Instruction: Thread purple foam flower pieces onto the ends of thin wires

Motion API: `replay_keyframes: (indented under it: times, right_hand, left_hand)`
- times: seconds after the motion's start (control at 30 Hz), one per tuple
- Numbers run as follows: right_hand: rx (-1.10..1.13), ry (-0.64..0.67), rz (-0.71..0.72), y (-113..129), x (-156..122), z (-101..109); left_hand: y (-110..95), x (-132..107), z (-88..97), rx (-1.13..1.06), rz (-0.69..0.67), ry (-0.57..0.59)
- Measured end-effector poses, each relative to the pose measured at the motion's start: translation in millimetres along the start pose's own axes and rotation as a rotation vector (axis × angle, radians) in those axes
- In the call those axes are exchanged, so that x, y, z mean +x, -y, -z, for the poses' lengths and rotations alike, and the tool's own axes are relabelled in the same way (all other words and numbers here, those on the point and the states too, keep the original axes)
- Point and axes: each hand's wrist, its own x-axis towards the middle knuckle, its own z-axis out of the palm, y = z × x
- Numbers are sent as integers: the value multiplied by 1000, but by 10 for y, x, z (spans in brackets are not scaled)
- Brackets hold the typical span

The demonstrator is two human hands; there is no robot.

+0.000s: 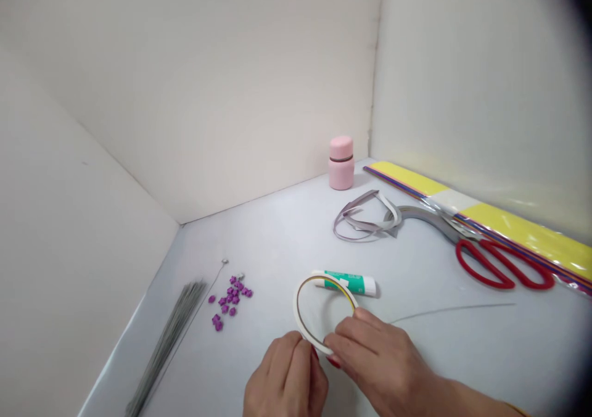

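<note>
A narrow white roll of tape with a yellowish inner ring is held tilted above the table. My right hand grips its lower right side, thumb and fingers around the ring. Close by, my left hand is closed, its fingertips against the roll's lower edge; whatever they pinch is hidden. Behind the roll lies a green and white glue stick, partly seen through the ring. One thin wire stretches rightward from beside my right hand; whether its near end is held cannot be seen.
To the left are a bundle of grey wires, a single wire with a small tip, and several purple star-shaped beads. Farther back stand a pink jar, curled strips, red-handled scissors and a yellow plastic-wrapped pack along the wall.
</note>
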Motion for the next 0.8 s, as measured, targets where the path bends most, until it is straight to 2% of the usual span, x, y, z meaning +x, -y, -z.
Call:
replay_keyframes:
  times: [0.07,0.2,0.27,0.33,0.43,0.6,0.7,0.8]
  right_hand:
    - [17,1,-7,-14,3,18]
    - [173,51,-150,-74,13,72]
    - [216,69,-174,-95,14,81]
    - [223,81,-175,-104,12,69]
    - [217,85,-171,-104,6,38]
    - [189,91,-174,-107,-1,26]
    - [177,88,-166,-102,4,24]
    - [162,90,-157,-80,15,6]
  left_hand:
    - [16,25,35,-170,152,30]
    - [51,96,142,-655,712,129]
    - [63,121,176,-794,870,166]
    - [80,127,186,-846,908,177]
    - [122,107,182,-860,894,161]
    - [146,71,210,-793,954,76]
    - [96,70,222,-697,898,51]
    - [68,61,207,-603,855,79]
